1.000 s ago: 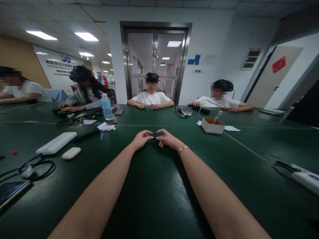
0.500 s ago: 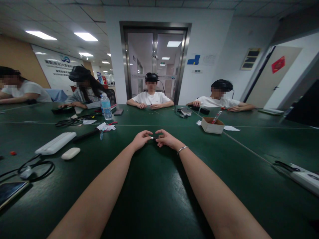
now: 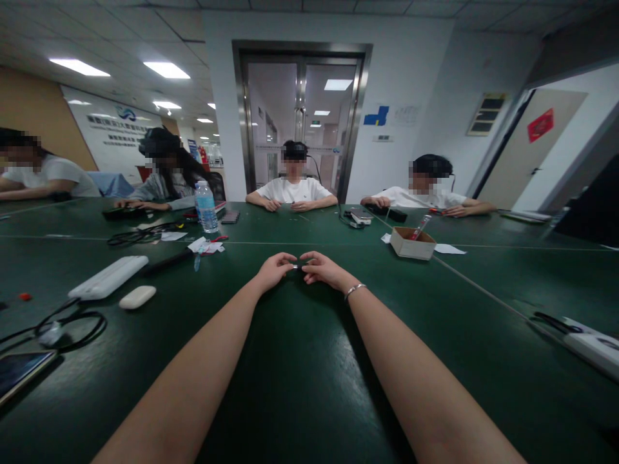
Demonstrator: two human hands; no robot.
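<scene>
Both arms reach forward over the dark green tabletop (image 3: pixel 294 361). My left hand (image 3: pixel 275 270) pinches the left end of a tiny silver and black piece (image 3: pixel 296 266) between thumb and fingers. At its other, dark end is my right hand (image 3: pixel 325 269), curled with thumb and fingertips closed against it. The fingertips of the two hands almost meet above the piece. Its exact kind is too small to make out. A silver bangle (image 3: pixel 355 290) circles my right wrist.
Left of my arms lie a white power bank (image 3: pixel 110 277), a white oval case (image 3: pixel 138 298), a phone (image 3: pixel 24 374) and black cables (image 3: pixel 91 332). Beyond stand a water bottle (image 3: pixel 206 207) and a small cardboard box (image 3: pixel 412 245). A power strip (image 3: pixel 592 345) lies right. Several people sit opposite.
My right fingertips have shifted slightly on the small piece, and less of its dark part shows between my hands. Both arms stay in place. The person at left has turned their head a little.
</scene>
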